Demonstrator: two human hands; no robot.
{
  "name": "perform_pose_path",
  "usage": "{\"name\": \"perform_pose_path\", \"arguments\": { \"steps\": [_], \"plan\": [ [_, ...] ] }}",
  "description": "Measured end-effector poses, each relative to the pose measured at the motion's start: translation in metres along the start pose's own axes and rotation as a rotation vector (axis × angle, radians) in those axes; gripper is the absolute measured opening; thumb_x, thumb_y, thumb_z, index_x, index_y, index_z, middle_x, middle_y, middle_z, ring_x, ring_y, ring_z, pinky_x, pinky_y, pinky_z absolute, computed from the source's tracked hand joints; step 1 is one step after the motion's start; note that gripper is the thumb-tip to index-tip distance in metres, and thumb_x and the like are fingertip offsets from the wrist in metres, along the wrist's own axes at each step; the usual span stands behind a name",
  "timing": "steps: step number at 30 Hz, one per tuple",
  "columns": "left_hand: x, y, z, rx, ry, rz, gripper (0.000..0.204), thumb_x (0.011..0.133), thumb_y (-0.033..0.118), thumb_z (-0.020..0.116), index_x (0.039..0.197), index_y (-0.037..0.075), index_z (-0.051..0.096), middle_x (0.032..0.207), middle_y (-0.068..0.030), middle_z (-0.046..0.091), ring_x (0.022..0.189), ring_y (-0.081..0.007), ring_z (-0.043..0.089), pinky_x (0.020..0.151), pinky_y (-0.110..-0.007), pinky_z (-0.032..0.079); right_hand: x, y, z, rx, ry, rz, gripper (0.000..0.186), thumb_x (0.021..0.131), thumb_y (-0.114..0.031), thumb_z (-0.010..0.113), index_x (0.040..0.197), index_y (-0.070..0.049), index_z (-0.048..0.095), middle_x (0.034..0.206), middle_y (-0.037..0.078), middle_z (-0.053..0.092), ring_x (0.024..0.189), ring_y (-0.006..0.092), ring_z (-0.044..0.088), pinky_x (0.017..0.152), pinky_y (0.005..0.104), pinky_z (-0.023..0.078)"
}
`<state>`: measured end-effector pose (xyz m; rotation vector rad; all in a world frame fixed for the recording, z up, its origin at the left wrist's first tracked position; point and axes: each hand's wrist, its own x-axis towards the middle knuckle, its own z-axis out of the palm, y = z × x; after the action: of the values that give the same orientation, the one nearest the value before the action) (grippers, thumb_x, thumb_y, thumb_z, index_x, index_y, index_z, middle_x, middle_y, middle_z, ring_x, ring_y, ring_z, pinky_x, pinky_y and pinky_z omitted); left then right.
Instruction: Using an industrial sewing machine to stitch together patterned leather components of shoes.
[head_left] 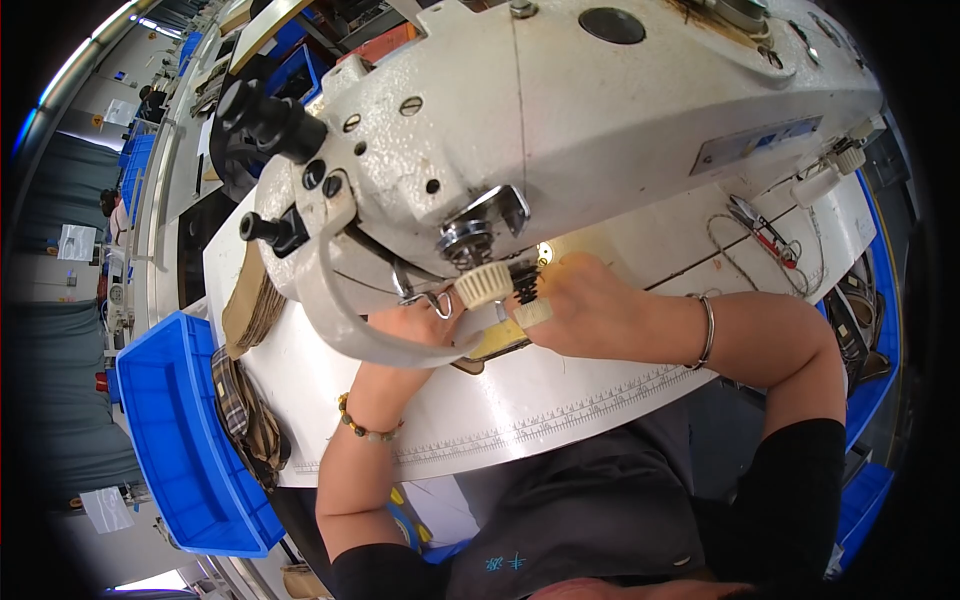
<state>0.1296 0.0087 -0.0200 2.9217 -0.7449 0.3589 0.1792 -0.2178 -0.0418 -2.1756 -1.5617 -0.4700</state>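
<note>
Two hands at the needle of the white sewing machine (pixel 560 130). My left hand (pixel 425 325) lies just left of the needle, fingers flat and pressing down on the yellowish workpiece (pixel 497 342), pinching nothing. My right hand (pixel 590 305) sits just right of the needle, fingers curled loosely with a taped fingertip (pixel 533 313) on the piece's edge; the machine head hides whether it pinches or only presses. The piece lies on the white table (pixel 520 400) directly under the machine's foot. Judged step: guiding the piece through a seam. Next move likely calls for even feeding, both hands keeping it flat with fingertips clear of the needle. Left of the machine, a stack of tan pieces (pixel 250 300); further left, below the table edge, a blue bin (pixel 170 440) and plaid cloth (pixel 240 410).
</note>
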Motion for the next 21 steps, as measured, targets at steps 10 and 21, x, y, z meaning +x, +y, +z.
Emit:
{"name": "perform_pose_path", "arguments": {
  "steps": [10,21],
  "plan": [
    [-0.003,0.001,0.007,0.006,0.048,-0.01,0.018,0.069,0.002,0.076,0.085,0.01,0.076,0.077,-0.0061,0.065,0.073,-0.0262,0.064,0.065,-0.038,0.049,-0.001,0.003,-0.005,0.021,0.019,-0.048,0.012,0.071,-0.006,0.065,0.076,0.005,0.063,0.052,0.011,0.057,0.049,0.0232,0.063,0.042,0.0344,0.047],
    [-0.001,-0.003,0.013,0.096,0.125,-0.017,0.012,0.071,0.01,0.08,0.082,0.013,0.076,0.07,-0.0012,0.063,0.064,-0.0202,0.062,0.054,-0.033,0.045,-0.001,0.0,0.0,-0.061,0.012,-0.034,0.009,0.075,-0.006,0.065,0.07,0.003,0.066,0.053,0.011,0.057,0.047,0.022,0.061,0.042,0.0343,0.046]
  ]
}}
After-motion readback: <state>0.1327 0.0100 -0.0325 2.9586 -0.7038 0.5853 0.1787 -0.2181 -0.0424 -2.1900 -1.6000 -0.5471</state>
